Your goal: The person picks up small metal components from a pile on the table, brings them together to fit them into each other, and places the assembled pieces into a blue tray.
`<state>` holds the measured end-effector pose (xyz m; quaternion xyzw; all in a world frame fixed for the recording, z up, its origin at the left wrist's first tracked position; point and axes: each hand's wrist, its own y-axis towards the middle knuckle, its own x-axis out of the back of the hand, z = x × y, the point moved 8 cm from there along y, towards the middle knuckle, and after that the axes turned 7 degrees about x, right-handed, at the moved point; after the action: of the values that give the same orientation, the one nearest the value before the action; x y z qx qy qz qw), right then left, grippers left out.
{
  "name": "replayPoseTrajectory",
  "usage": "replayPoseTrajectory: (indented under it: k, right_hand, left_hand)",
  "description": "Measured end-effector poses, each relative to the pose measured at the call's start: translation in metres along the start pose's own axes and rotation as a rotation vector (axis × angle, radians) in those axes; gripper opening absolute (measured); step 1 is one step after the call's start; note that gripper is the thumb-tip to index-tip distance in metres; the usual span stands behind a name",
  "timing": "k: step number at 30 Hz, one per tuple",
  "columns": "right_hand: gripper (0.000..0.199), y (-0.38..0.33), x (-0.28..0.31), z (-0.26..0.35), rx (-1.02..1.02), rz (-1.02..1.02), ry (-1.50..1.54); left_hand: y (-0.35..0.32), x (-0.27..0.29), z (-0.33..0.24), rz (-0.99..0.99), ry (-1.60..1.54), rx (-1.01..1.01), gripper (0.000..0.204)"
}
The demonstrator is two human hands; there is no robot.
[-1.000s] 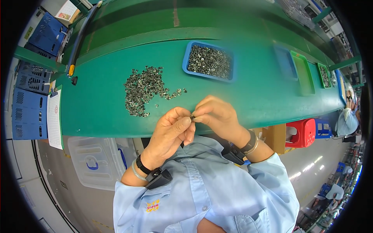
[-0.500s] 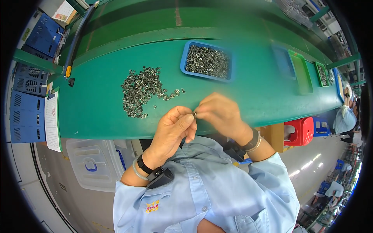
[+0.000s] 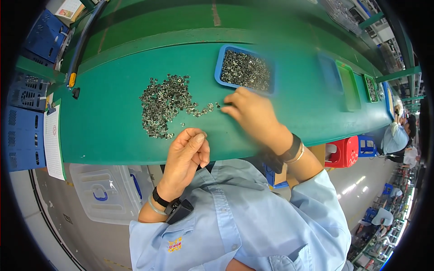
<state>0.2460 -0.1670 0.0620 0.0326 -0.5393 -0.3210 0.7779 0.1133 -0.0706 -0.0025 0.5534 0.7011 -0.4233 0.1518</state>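
Metal parts pile [image 3: 165,105]: right hand [image 3: 251,113] has reached there, leaving left hand [image 3: 186,156].

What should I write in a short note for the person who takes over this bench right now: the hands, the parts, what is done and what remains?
Left hand: at the near edge of the green bench, fingers curled; whether it holds a part cannot be told.
Right hand: blurred, stretched out over the bench, fingertips beside the blue tray and the tail of the loose pile.
Parts: a loose pile of small metal pieces lies on the bench; the blue tray holds many more.
Done: the tray is already well filled.
Left: the loose pile is still large.
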Motion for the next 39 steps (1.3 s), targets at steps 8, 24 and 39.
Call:
replayPoseTrajectory:
  k: [8, 24, 39]
  right_hand:
    - [0.015, -0.001, -0.010, 0.019, 0.013, 0.051, 0.083]
    - [0.021, -0.023, 0.016, 0.035, -0.003, -0.014, 0.465]
    - [0.016, -0.032, 0.022, 0.031, 0.008, -0.088, 0.453]
  left_hand:
    - [0.005, -0.008, -0.005, 0.005, 0.061, 0.038, 0.016]
    - [0.018, -0.025, 0.009, 0.108, 0.062, 0.081, 0.021]
    - [0.015, -0.035, 0.008, 0.062, 0.105, 0.015, 0.017]
